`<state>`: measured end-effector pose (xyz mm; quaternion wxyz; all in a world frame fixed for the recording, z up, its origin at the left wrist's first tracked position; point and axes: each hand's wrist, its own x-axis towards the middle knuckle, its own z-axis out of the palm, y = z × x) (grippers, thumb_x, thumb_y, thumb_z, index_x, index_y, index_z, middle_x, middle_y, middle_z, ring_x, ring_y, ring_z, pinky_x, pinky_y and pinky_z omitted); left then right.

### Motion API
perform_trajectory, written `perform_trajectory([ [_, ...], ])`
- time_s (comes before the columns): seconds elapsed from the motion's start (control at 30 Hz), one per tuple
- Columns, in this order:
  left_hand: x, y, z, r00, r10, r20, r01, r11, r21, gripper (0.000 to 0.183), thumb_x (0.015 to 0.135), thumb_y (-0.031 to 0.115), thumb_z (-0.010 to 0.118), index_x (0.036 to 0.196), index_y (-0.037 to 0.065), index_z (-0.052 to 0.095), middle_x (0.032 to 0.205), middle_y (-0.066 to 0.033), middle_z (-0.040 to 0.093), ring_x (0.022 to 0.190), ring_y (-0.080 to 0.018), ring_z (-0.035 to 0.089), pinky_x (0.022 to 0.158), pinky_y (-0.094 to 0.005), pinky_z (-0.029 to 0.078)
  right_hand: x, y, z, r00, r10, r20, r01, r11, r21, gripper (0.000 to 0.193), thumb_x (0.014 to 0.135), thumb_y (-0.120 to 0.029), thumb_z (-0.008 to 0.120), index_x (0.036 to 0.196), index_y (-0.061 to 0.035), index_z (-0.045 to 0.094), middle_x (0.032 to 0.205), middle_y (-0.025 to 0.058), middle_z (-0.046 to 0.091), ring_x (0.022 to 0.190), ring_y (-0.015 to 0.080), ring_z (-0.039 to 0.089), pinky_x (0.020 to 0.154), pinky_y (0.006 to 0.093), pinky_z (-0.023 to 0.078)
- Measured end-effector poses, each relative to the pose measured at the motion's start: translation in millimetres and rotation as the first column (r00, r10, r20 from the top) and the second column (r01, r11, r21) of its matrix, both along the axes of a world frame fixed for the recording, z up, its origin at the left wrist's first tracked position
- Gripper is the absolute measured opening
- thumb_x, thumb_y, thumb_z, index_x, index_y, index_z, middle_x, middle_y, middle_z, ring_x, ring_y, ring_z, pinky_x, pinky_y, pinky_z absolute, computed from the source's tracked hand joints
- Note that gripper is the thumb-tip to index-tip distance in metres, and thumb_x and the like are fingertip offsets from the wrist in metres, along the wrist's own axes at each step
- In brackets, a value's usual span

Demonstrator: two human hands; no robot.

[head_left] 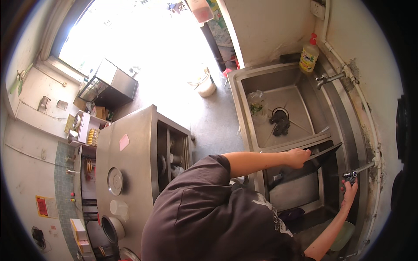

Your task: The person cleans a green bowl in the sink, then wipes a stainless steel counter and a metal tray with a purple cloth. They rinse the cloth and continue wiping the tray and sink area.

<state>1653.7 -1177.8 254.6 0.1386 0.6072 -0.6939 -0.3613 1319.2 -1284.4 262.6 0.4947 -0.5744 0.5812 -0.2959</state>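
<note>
My left hand [298, 158] is closed at the near end of a dark, wide-bladed cleaver [325, 153], its blade stretching right over the near sink basin [295, 191]. At the lower wall tap [365, 168], my right hand [349, 191] has its fingers bent round a small dark grey clump [348, 179]; whether it touches the tap cannot be made out. A dark soft item [291, 214] lies low in the near basin. In the far basin [300, 104], a dark clump [281, 123] rests by the drain, with a clear bag of green scraps [257, 106] beside it.
A yellow bottle with a red pump [308, 54] stands at the sink's far corner, near the upper tap [329, 80]. Pipes [365, 102] run along the right wall. Left of me is a steel counter [135, 161] with a lid [115, 181] and a pot [112, 229]. A white bucket [204, 85] stands on the floor.
</note>
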Motion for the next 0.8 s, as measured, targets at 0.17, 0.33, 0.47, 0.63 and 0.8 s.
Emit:
perform_trajectory([
  [0.17, 18, 5, 8, 0.995, -0.005, 0.096, 0.007, 1.000, -0.016, 0.033, 0.073, 0.003, 0.054, 0.104, -0.004, 0.045, 0.084, -0.0234, 0.063, 0.088, -0.0407, 0.061, 0.072, -0.0475, 0.047, -2, 4, -3, 0.991, 0.019, 0.133, -0.019, 1.000, 0.000, 0.047, 0.078, -0.008, 0.049, 0.125, -0.0062, 0.048, 0.098, 0.0012, 0.059, 0.083, 0.0094, 0.059, 0.060, 0.0237, 0.046],
  [0.33, 31, 10, 5, 0.983, 0.067, 0.169, -0.060, 0.997, -0.041, 0.029, 0.074, 0.001, 0.053, 0.103, -0.001, 0.049, 0.082, -0.0228, 0.063, 0.083, -0.0406, 0.062, 0.070, -0.0470, 0.048, -20, 10, -29, 0.983, 0.040, 0.181, -0.022, 0.995, -0.101, 0.058, 0.076, -0.004, 0.052, 0.133, -0.0080, 0.043, 0.112, 0.0054, 0.057, 0.092, 0.0148, 0.059, 0.072, 0.0276, 0.048],
  [0.47, 43, 7, -3, 0.921, 0.039, 0.389, -0.016, 0.998, -0.062, 0.029, 0.073, 0.008, 0.056, 0.101, 0.004, 0.055, 0.078, -0.0168, 0.065, 0.075, -0.0345, 0.065, 0.063, -0.0447, 0.052, -10, 16, -76, 0.936, -0.246, 0.251, 0.202, 0.961, 0.187, 0.057, 0.079, -0.014, 0.063, 0.133, -0.0143, 0.044, 0.113, 0.0042, 0.056, 0.098, 0.0183, 0.058, 0.077, 0.0350, 0.049],
  [0.63, 60, 8, -14, 0.938, 0.088, 0.335, -0.070, 0.995, -0.066, 0.039, 0.074, 0.007, 0.052, 0.113, 0.011, 0.054, 0.086, -0.0178, 0.065, 0.085, -0.0353, 0.063, 0.074, -0.0466, 0.049, 42, -16, -129, 0.697, -0.465, 0.547, 0.213, 0.861, 0.461, 0.034, 0.089, -0.036, 0.055, 0.115, -0.0141, 0.057, 0.104, 0.0029, 0.063, 0.095, 0.0211, 0.061, 0.081, 0.0364, 0.050],
  [0.8, 55, 21, -5, 0.985, 0.098, 0.138, -0.065, 0.972, -0.224, 0.038, 0.074, 0.003, 0.054, 0.112, 0.008, 0.054, 0.088, -0.0191, 0.065, 0.085, -0.0383, 0.061, 0.075, -0.0463, 0.048, 60, -45, -147, 0.590, -0.583, 0.559, 0.277, 0.796, 0.538, 0.026, 0.086, -0.028, 0.058, 0.108, -0.0154, 0.062, 0.089, 0.0050, 0.064, 0.074, 0.0204, 0.063, 0.064, 0.0370, 0.051],
])
